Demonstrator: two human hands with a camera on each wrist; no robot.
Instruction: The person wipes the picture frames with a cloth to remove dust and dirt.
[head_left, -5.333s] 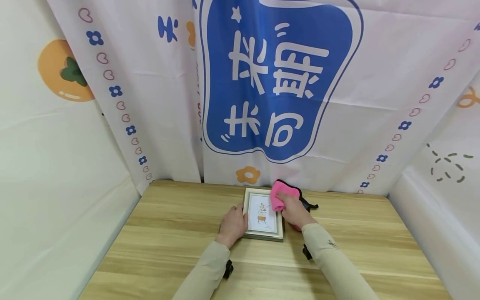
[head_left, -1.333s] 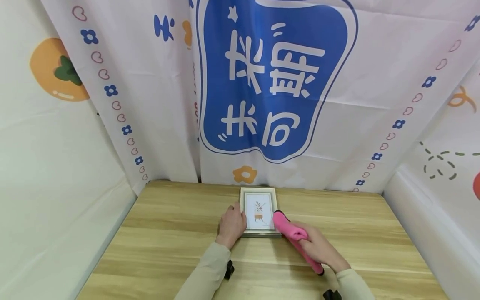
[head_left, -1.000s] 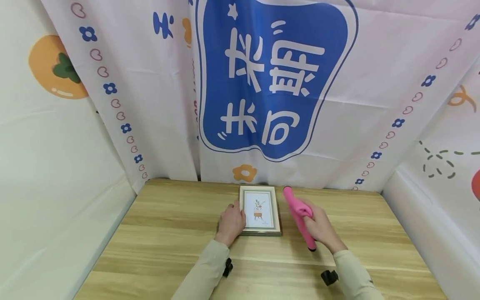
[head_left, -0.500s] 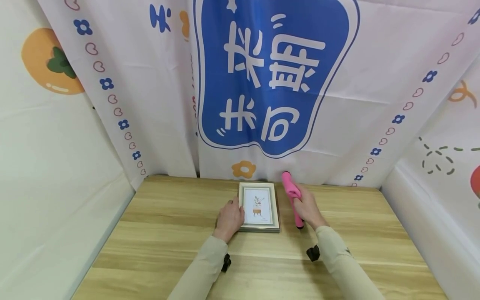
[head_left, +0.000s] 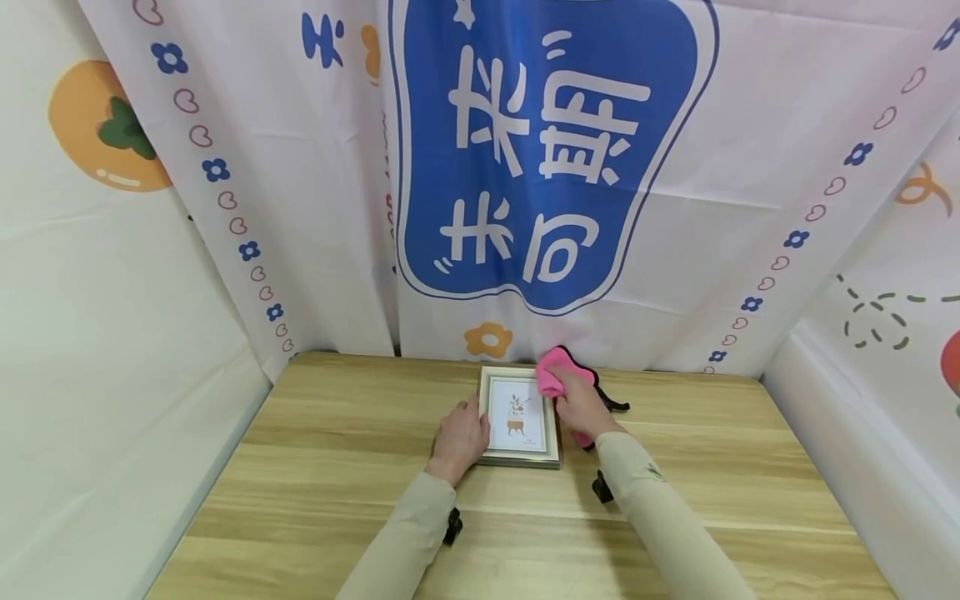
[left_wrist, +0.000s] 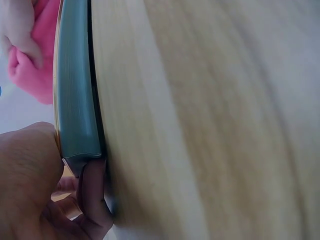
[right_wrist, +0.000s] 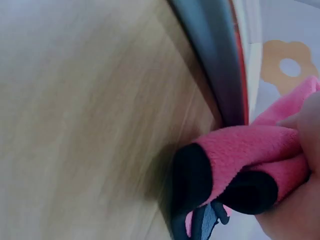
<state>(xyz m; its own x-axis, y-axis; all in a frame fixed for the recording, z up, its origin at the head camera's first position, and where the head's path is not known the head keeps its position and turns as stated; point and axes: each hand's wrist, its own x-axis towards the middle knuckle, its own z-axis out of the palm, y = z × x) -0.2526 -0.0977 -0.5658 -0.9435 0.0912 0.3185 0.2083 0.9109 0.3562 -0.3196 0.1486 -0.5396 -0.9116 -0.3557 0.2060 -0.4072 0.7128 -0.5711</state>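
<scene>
A picture frame (head_left: 517, 458) with a pale border and a plant print lies face up near the table's back edge. My left hand (head_left: 459, 437) grips its left side; in the left wrist view the thumb is over the top and fingers (left_wrist: 92, 195) reach around the frame's edge. My right hand (head_left: 581, 404) holds a bunched pink cloth (head_left: 551, 379) with black trim at the frame's upper right corner. Part of the cloth (right_wrist: 250, 147) hangs beside the frame's side in the right wrist view.
The wooden table (head_left: 337, 467) ends at a white printed curtain (head_left: 337, 308) just behind the frame. White fabric walls stand on the left and right. Each wrist carries a small black camera (head_left: 453, 527).
Over the last second my right hand has brought the pink cloth from beside the frame left onto its upper right corner. My left hand has kept its grip on the frame.
</scene>
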